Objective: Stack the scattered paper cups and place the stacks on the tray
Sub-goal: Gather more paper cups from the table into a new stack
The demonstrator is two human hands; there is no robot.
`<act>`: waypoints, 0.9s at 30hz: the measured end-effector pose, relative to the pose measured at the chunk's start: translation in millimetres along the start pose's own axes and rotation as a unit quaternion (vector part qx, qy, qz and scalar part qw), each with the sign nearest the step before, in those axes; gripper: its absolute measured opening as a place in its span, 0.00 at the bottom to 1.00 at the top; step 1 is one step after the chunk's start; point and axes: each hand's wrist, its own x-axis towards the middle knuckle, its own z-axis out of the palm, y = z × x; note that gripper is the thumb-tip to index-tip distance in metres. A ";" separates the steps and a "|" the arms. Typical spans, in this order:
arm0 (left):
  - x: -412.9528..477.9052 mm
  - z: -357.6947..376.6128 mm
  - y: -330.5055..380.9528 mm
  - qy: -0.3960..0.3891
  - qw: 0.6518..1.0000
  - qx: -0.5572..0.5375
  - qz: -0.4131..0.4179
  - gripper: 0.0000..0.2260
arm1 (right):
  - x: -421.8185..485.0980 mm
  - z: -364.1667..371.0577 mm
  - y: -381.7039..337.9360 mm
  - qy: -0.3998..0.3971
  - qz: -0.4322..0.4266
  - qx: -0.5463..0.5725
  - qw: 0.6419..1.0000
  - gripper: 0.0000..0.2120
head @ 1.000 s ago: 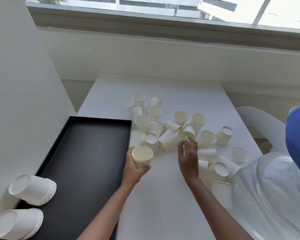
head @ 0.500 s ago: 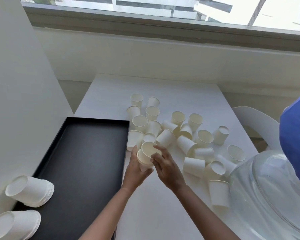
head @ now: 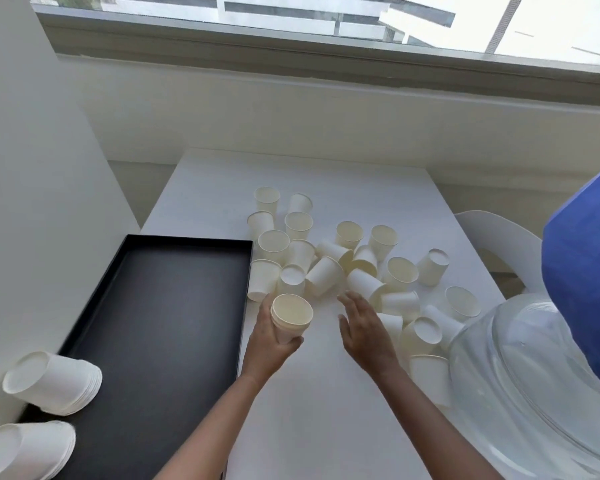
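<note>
Place: a plain indoor room, an office corner or a set-up work spot; which one cannot be told.
Window: a wide window point(head: 326, 22) spans the far wall, with other buildings outside.
Walls: bare and white, with a white panel point(head: 32, 202) on the left.
Furniture: a white table point(head: 326, 427) below the window, with a white moulded chair point(head: 492, 233) on its right.
Supplies: a black tray point(head: 153, 323), disposable paper cups point(head: 400, 271), and a large clear water jug point(head: 534, 393).

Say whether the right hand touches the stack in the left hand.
Apart. Head view shows bare table between the right hand and the stack the left hand grips.
</note>
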 end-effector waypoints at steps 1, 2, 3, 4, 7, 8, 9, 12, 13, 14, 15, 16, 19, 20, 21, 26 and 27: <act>-0.5 -0.5 -1.4 -0.002 1.000 -0.002 -0.002 0.40 | 1.0 -0.7 9.6 -0.027 0.024 -0.043 0.998 0.20; -1.1 -1.0 -2.8 -0.004 1.000 -0.004 -0.003 0.40 | 1.3 -1.1 19.0 -0.060 0.047 -0.084 0.994 0.22; -2.3 -1.3 -3.6 -0.007 1.000 -0.004 -0.004 0.39 | 1.0 -1.7 27.5 -0.087 0.067 -0.118 0.987 0.24; -3.4 -1.5 -4.0 -0.010 1.000 -0.003 -0.004 0.39 | 0.6 -2.1 34.5 -0.108 0.081 -0.147 0.980 0.25; -5.7 -1.4 -4.0 -0.019 1.000 0.002 -0.009 0.39 | -0.6 -2.4 44.7 -0.162 0.090 -0.218 0.958 0.27; -6.2 -1.3 -3.9 -0.022 1.000 0.005 -0.012 0.39 | -1.5 -1.8 46.4 -0.173 0.089 -0.230 0.953 0.27; -6.9 -0.9 -3.6 -0.024 1.000 0.007 -0.015 0.39 | -2.5 -0.9 47.8 -0.179 0.087 -0.241 0.950 0.27; -8.7 -0.2 -1.7 -0.026 0.999 0.006 -0.022 0.39 | -6.2 0.3 51.0 -0.186 0.083 -0.267 0.942 0.26; -9.4 -0.3 -1.1 -0.027 0.999 0.006 -0.024 0.39 | -7.3 0.6 51.6 -0.188 0.080 -0.274 0.940 0.26; -10.2 -0.8 -0.7 -0.027 0.999 0.007 -0.025 0.39 | -7.8 1.0 51.4 -0.193 0.077 -0.281 0.937 0.27; -10.8 -1.3 -0.5 -0.028 0.999 0.009 -0.025 0.39 | -7.9 1.3 51.0 -0.198 0.074 -0.288 0.934 0.27; -11.7 -1.9 -0.4 -0.030 0.999 0.010 -0.025 0.39 | -7.9 1.4 50.5 -0.204 0.070 -0.292 0.932 0.28; -13.0 -3.7 -0.6 -0.031 0.999 0.007 -0.025 0.39 | -5.3 0.2 47.6 -0.200 0.056 -0.282 0.937 0.30; -13.2 -4.3 -0.6 -0.031 0.999 0.008 -0.025 0.39 | -3.8 -1.2 44.9 -0.182 0.052 -0.265 0.945 0.31; -13.3 -4.7 -0.5 -0.030 0.999 0.012 -0.024 0.39 | -1.9 -3.6 40.5 -0.154 0.052 -0.236 0.958 0.31; -14.0 -3.9 -0.7 -0.028 0.999 0.034 -0.026 0.39 | 11.6 -21.5 4.1 0.056 0.157 0.012 0.986 0.27; -14.3 -3.3 -0.2 -0.031 0.998 0.040 -0.027 0.39 | 15.4 -24.5 -3.1 0.089 0.189 0.104 0.972 0.26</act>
